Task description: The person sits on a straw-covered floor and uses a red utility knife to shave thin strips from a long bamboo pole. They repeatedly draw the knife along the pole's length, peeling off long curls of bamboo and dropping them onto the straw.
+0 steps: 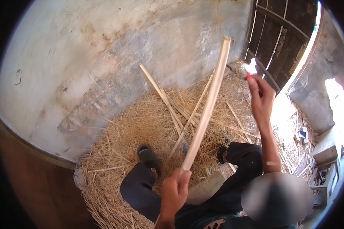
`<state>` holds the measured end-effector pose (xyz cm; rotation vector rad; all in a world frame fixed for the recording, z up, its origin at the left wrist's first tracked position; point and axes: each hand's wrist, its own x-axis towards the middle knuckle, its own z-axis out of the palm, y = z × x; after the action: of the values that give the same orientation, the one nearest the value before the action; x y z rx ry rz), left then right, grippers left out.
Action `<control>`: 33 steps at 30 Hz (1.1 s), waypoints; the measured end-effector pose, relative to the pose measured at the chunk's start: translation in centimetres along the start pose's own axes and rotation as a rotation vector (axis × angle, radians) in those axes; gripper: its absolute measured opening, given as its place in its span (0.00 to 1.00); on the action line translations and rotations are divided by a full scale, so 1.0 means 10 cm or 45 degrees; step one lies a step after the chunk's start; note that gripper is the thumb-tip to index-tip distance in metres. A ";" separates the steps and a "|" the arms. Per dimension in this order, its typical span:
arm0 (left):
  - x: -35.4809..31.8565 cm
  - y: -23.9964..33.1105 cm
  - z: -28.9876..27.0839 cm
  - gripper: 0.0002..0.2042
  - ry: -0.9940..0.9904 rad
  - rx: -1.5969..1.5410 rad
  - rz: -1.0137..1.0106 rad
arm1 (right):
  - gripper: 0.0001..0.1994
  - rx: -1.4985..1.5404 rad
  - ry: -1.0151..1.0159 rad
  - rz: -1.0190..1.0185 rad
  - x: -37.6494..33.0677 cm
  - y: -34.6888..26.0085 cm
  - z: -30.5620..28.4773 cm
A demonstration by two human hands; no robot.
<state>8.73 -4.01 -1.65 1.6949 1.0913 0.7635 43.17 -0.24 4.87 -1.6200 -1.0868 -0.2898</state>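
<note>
My left hand (174,192) is closed round the lower end of a long split bamboo strip (207,110). The pale, slightly curved strip slants up and away, its far end close to the wall. Farther forward on the right, my right hand (262,93) is raised, thumb and fingers pinched on a small red object (249,75). Glare behind it hides the rest of its shape, so its kind is unclear. My right hand and the strip are apart.
Shavings (114,152) cover the floor round my feet, with several thin strips (160,93) lying crossed and one leaning on the wall (141,45). A plank door (275,34) stands at the far right. A blue-and-white box (302,134) lies near a wooden frame (325,183).
</note>
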 end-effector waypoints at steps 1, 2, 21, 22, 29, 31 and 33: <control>0.06 0.03 -0.06 0.15 -0.012 -0.010 -0.003 | 0.14 0.017 -0.042 -0.011 -0.13 -0.02 -0.01; 0.09 0.04 -0.09 0.15 -0.008 0.005 0.049 | 0.12 0.045 -0.121 -0.052 -0.30 -0.05 0.04; 0.18 0.14 -0.06 0.13 0.081 -0.078 0.056 | 0.20 0.271 -0.646 -0.769 -1.20 -0.59 0.25; 0.19 0.13 -0.04 0.14 0.091 -0.064 0.088 | 0.20 0.262 -0.654 -0.771 -1.20 -0.60 0.24; 0.21 0.17 0.03 0.15 0.130 -0.071 0.151 | 0.19 0.230 -0.612 -0.738 -1.24 -0.57 0.22; 0.20 0.14 0.03 0.15 0.108 -0.103 0.113 | 0.19 0.221 -0.591 -0.737 -1.24 -0.56 0.22; 0.20 0.14 0.03 0.15 0.088 -0.121 0.088 | 0.19 0.214 -0.589 -0.731 -1.24 -0.57 0.21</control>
<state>10.22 -2.51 -0.45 1.6433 1.0315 0.9099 31.30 -4.75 -0.53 -1.2222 -1.8796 -0.1903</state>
